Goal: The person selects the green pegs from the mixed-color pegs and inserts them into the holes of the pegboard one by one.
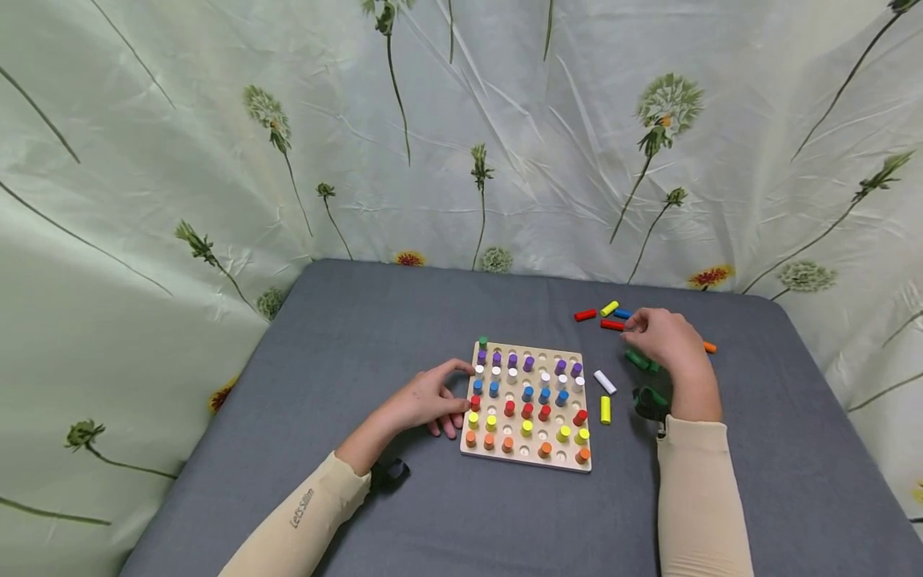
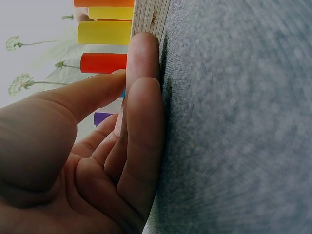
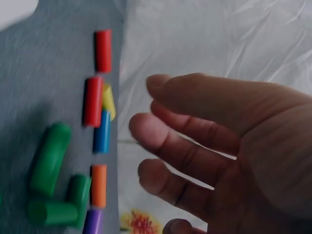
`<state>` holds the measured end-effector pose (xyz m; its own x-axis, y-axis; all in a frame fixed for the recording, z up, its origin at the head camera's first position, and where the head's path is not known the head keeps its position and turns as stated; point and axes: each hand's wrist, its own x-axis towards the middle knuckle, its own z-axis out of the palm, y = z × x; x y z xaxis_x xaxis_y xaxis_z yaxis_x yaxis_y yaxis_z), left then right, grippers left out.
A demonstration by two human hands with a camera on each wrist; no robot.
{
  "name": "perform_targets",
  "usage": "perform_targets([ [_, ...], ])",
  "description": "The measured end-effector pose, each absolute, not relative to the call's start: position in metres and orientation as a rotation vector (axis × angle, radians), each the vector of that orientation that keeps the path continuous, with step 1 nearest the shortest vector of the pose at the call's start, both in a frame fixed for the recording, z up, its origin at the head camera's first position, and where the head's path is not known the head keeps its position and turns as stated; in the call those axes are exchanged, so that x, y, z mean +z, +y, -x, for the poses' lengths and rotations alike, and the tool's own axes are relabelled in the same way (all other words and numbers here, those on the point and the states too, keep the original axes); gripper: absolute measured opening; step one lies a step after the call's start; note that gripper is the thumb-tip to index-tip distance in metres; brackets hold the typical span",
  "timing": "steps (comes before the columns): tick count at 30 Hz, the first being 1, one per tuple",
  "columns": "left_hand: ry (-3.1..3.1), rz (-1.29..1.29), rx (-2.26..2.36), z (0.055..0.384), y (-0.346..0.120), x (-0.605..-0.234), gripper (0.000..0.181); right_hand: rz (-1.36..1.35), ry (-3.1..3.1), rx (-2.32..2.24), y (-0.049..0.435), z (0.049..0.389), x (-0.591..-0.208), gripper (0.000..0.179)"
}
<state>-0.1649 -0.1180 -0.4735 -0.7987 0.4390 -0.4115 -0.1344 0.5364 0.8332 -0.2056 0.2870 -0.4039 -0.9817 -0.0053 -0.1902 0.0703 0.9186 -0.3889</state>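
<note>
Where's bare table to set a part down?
Bare on the table: nearer than the board, between left sleeve and right sleeve; left of the board, beyond the left hand; right of the right sleeve. Crowded: loose pegs around the right hand; white peg and yellow peg right of the board.

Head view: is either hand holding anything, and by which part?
The left hand grips the pegboard by its left edge; the right hand holds nothing.

pale wood pegboard (image 1: 565, 458), green, purple, white, blue, red, yellow and orange pegs (image 1: 528, 410), grey surface (image 1: 404, 320), pale dandelion-print cloth (image 1: 433, 208), seemingly black lettering (image 1: 302, 508) on beige sleeve (image 1: 328, 497)
</note>
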Motion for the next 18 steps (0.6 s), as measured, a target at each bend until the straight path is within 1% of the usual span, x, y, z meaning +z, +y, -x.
perform_targets([
  [6, 2.180, -0.235, 1.248, 0.165, -0.117, -0.473, 0.051, -0.118, 2.826, -0.485, 0.293, 0.209, -0.410, 0.029],
  [15, 2.182, -0.227, 1.243, 0.165, -0.117, -0.473, 0.051, -0.197, 2.731, -0.400, 0.296, 0.213, -0.421, 0.019],
  [18, 2.183, -0.226, 1.243, 0.165, -0.117, -0.473, 0.051, -0.204, 2.720, -0.410, 0.297, 0.213, -0.424, 0.019],
])
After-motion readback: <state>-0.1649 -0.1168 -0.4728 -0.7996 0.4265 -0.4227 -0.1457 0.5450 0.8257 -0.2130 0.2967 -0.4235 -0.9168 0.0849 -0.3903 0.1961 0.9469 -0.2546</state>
